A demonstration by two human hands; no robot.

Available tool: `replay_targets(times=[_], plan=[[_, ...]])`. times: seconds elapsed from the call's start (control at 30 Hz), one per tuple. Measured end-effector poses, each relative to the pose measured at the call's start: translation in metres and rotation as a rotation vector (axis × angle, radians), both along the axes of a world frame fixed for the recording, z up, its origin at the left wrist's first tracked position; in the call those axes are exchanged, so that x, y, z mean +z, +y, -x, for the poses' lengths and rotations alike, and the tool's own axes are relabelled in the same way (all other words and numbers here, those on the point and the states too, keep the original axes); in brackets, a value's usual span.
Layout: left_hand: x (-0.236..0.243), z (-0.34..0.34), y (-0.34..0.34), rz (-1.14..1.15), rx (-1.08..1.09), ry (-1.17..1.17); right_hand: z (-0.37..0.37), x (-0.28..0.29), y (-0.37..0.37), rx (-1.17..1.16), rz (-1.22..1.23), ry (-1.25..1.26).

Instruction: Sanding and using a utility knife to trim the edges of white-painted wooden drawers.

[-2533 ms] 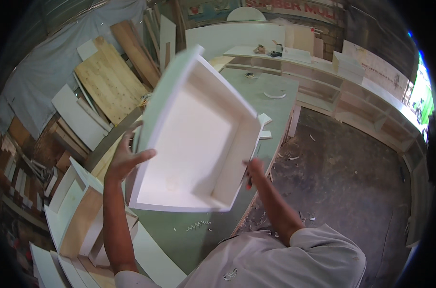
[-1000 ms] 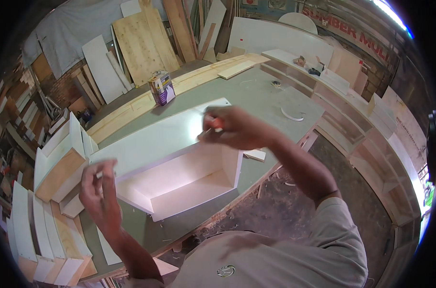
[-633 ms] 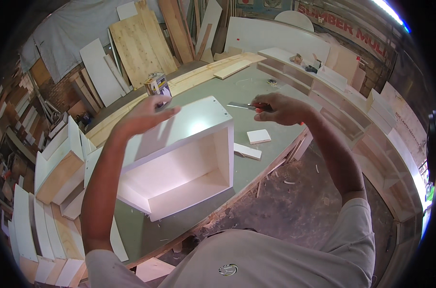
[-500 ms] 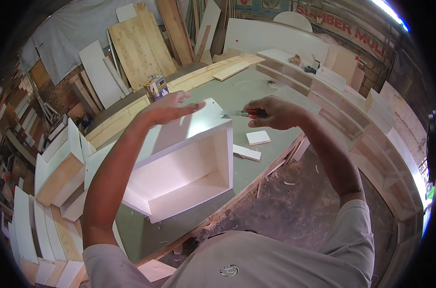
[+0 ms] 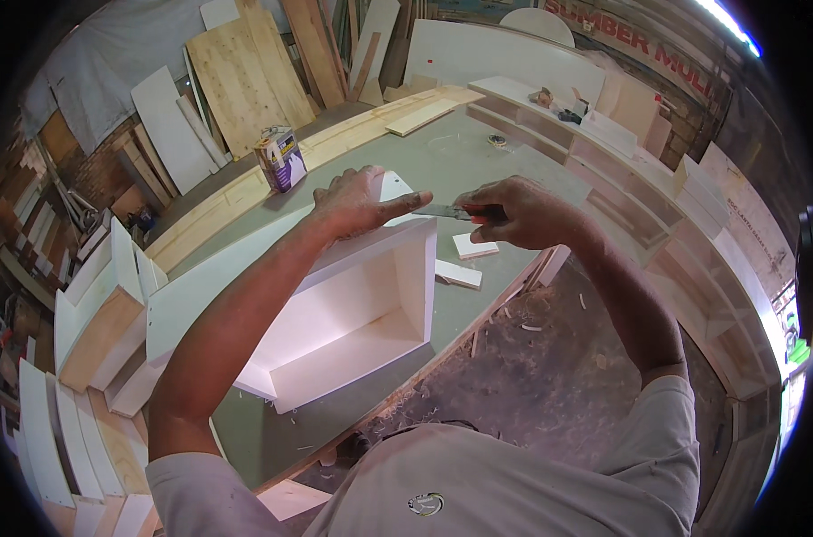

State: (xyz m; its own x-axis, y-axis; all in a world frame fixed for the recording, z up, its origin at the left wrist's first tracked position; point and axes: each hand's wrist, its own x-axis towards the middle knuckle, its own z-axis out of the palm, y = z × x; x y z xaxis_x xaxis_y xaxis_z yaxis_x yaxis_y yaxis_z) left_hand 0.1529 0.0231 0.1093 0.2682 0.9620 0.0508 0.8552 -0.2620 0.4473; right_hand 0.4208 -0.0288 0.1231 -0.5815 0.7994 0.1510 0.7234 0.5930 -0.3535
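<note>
An open white box (image 5: 348,318) made of board panels lies on its side on the grey-green workbench (image 5: 460,161), its opening facing me. My left hand (image 5: 361,201) presses flat on the box's top panel near its far right corner, fingers spread. My right hand (image 5: 514,213) is closed on a thin metal blade with a red handle (image 5: 455,212), whose tip points left toward the left hand's fingertips at the box's upper right edge.
Two small white offcuts (image 5: 473,246) lie on the bench right of the box. A purple and white tin (image 5: 281,159) stands behind it. White shelving units (image 5: 657,179) line the right side, stacked boxes (image 5: 93,304) the left, and plywood sheets (image 5: 236,76) lean at the back.
The box went from being held up to lying on the bench. My left hand has come down onto its top panel, and my right hand has brought the blade up to that corner.
</note>
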Motion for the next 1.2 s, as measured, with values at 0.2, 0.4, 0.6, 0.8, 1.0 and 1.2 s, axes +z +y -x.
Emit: replay_targets(times=[0.2,0.4,0.6,0.8,1.0,1.2], plan=[[-0.013,0.004,0.009,-0.063,0.005,0.020,0.015,-0.001,-0.015,-0.057,-0.071,-0.020],[-0.011,0.005,0.010,-0.034,-0.007,-0.023,0.029,-0.009,-0.022,-0.150,-0.094,0.011],[-0.015,0.009,0.012,-0.034,-0.024,-0.042,0.036,-0.007,-0.027,-0.186,-0.162,-0.028],[-0.010,0.010,0.004,0.005,-0.094,-0.029,0.005,-0.019,-0.049,-0.452,0.033,0.289],[-0.013,0.028,0.017,-0.011,-0.260,-0.057,0.048,-0.042,-0.092,-0.434,0.599,1.110],[-0.008,0.030,0.009,-0.064,-0.336,-0.025,0.110,-0.034,-0.099,-0.630,0.550,1.188]])
